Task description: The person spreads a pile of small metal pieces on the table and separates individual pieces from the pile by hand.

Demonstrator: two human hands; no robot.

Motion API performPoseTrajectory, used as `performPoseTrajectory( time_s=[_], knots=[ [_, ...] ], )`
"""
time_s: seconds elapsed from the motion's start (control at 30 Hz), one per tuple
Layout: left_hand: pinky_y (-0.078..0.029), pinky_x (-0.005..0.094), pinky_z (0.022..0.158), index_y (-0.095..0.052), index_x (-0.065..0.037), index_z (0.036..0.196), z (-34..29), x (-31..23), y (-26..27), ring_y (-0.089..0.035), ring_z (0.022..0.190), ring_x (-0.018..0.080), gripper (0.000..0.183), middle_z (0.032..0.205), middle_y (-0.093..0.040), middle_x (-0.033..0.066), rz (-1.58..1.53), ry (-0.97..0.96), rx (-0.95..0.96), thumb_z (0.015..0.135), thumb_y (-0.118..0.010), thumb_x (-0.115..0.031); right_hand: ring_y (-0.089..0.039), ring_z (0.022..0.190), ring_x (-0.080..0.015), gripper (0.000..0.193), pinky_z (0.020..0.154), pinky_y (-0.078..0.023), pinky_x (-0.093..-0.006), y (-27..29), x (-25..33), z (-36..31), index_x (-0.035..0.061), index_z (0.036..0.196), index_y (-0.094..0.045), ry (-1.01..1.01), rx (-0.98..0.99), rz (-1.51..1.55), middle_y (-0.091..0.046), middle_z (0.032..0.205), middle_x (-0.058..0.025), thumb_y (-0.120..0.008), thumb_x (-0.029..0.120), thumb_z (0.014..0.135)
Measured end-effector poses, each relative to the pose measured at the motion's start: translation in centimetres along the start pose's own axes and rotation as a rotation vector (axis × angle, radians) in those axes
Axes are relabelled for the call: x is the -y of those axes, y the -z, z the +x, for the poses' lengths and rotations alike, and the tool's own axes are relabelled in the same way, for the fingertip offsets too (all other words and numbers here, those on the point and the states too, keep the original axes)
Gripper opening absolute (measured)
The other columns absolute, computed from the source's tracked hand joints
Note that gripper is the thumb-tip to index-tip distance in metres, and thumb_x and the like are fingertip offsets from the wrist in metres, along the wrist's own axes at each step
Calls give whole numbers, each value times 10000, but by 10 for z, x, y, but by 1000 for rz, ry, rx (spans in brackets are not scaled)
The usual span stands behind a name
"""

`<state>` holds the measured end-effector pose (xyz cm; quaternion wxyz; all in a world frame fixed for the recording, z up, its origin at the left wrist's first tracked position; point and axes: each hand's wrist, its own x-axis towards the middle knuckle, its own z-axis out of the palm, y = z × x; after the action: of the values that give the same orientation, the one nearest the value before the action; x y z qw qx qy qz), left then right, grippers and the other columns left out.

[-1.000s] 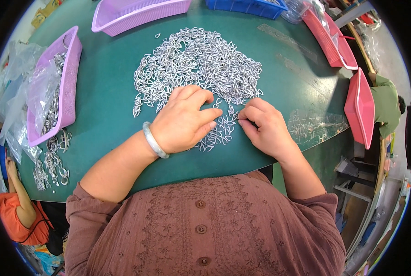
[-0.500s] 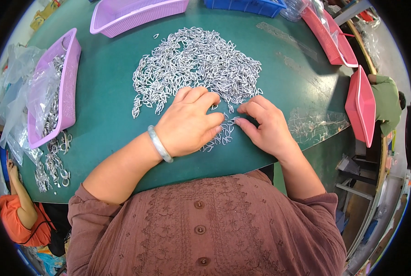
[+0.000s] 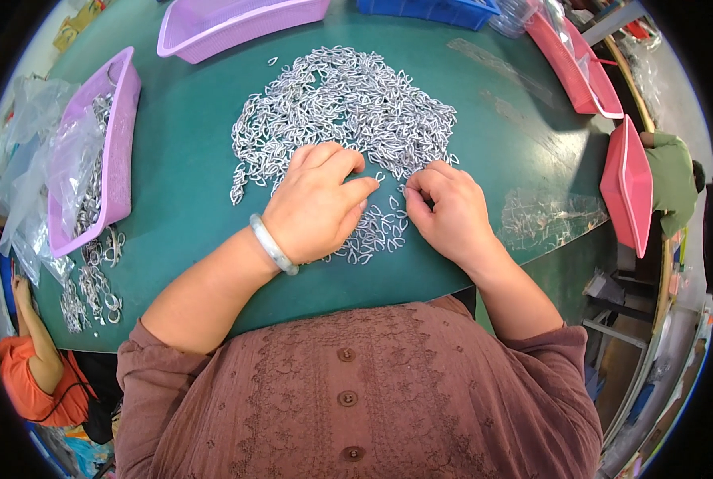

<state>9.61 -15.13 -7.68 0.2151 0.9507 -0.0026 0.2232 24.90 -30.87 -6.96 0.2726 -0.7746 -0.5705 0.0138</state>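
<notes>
A wide heap of small silver-grey metal links (image 3: 344, 96), shaped like pointed loops, lies on the green tabletop (image 3: 188, 144). Against its near edge rests my left hand (image 3: 312, 199), a pale bangle on its wrist, palm down with bent fingers spread apart. Nothing shows between those fingers, though the palm side is hidden. Thumb and forefinger of my right hand (image 3: 450, 211) come together at the heap's near right edge, pinching what looks like one link. Between and below the hands, a smaller loose group of links (image 3: 376, 235) is partly covered by my left hand.
Purple baskets stand left (image 3: 125, 152) and at the back (image 3: 236, 32); plastic bags and metal pieces fill the left one. Loose metal rings (image 3: 93, 287) lie below it. A blue crate (image 3: 428, 9) and pink trays (image 3: 628, 188) line the far and right edges. Two other people are nearby.
My left hand has shifted slightly left and its fingers have spread, uncovering more of the small group of links. My right hand has drawn its fingertips together beside the heap.
</notes>
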Motion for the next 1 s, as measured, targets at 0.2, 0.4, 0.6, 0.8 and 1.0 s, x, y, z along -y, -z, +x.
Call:
performPoseTrajectory(
  time_s=[0.2, 0.4, 0.6, 0.8, 1.0],
  knots=[
    [-397, 416, 921, -707, -65, 984, -1, 2, 0, -547, 995, 288, 228, 1036, -590, 91, -33, -18, -16, 759, -672, -58, -631, 735, -315, 42, 659, -504, -415, 8, -2, 0, 58, 825, -669, -211, 74, 273, -626, 805, -102, -656, 91, 804],
    [-396, 409, 922, -712, -73, 981, -1, 0, 0, -548, 1001, 283, 227, 1033, -586, 89, -85, -37, 6, 759, -671, -50, -629, 759, -316, 73, 667, -505, -413, 10, -2, -3, 66, 871, -698, -22, 40, 141, -622, 822, -100, -653, 96, 822],
    [-393, 403, 918, -711, -76, 949, -2, 1, 0, -546, 1010, 284, 194, 1048, -585, 93, -77, -40, 12, 758, -680, -66, -615, 748, -313, 125, 660, -501, -411, 13, 2, 2, 69, 926, -712, 87, 97, 118, -591, 801, -90, -651, 98, 821],
    [-398, 394, 906, -694, -72, 914, 0, 1, 5, -549, 993, 279, 159, 1036, -592, 87, -117, -58, 60, 756, -687, -85, -604, 737, -314, 152, 657, -494, -425, 15, 0, 2, 74, 952, -704, 137, 155, 33, -581, 793, -92, -652, 75, 809],
    [-402, 404, 911, -680, -57, 965, -1, 2, 1, -555, 975, 276, 203, 1026, -593, 85, -128, -23, 25, 763, -677, -67, -601, 735, -313, 149, 652, -491, -425, 9, 1, 1, 80, 936, -707, 112, 80, 77, -578, 790, -87, -653, 57, 799]
  ],
)
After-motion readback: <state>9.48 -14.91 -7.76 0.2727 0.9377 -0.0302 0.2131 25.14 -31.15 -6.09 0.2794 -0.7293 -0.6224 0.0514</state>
